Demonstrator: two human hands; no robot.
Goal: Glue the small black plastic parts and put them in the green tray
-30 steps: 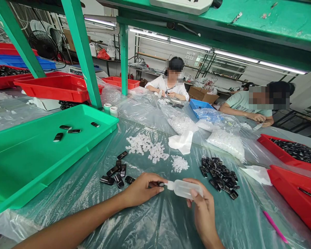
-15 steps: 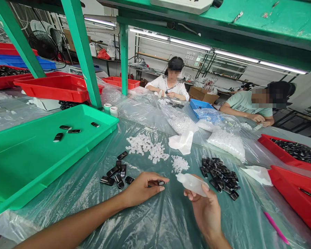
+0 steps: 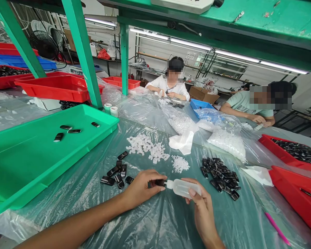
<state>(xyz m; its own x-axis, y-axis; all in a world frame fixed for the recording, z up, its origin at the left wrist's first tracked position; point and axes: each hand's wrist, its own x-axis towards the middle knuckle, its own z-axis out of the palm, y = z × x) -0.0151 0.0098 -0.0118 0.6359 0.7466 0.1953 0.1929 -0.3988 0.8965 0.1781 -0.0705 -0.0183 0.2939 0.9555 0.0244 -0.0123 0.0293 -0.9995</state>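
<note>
"Over this plastic-covered table (image 3: 155,226), the left hand (image 3: 138,189) and the right hand (image 3: 203,205) are nearly meeting. What is the left one holding?"

"Its fingers are pinching a small black piece (image 3: 160,182) — the gap between them is staying just as narrow as the piece itself."

"And the right?"

"Those fingers are closing round a translucent bottle (image 3: 186,188), which is lying almost level and pointing its white neck (image 3: 169,184) at the piece. From where I'm standing, I can't tell whether the tip is actually touching."

"What else is lying about them?"

"More of the same: a loose cluster (image 3: 118,181) is resting just beside the left hand, and a thicker heap (image 3: 220,176) is sitting to the right of the bottle. Between those, white bits are lying in piles — larger flakes (image 3: 139,144) farther back, finer grains (image 3: 180,164) nearer the bottle."

"I'm seeing four black ones in that green tray (image 3: 28,162) too, over on the left."

"Yes, and a pink stick (image 3: 277,228) is lying near a red tray (image 3: 295,204) at the right. Across the table, a person in white (image 3: 158,84) and another in pale green (image 3: 242,102) are working with their own hands."
</note>
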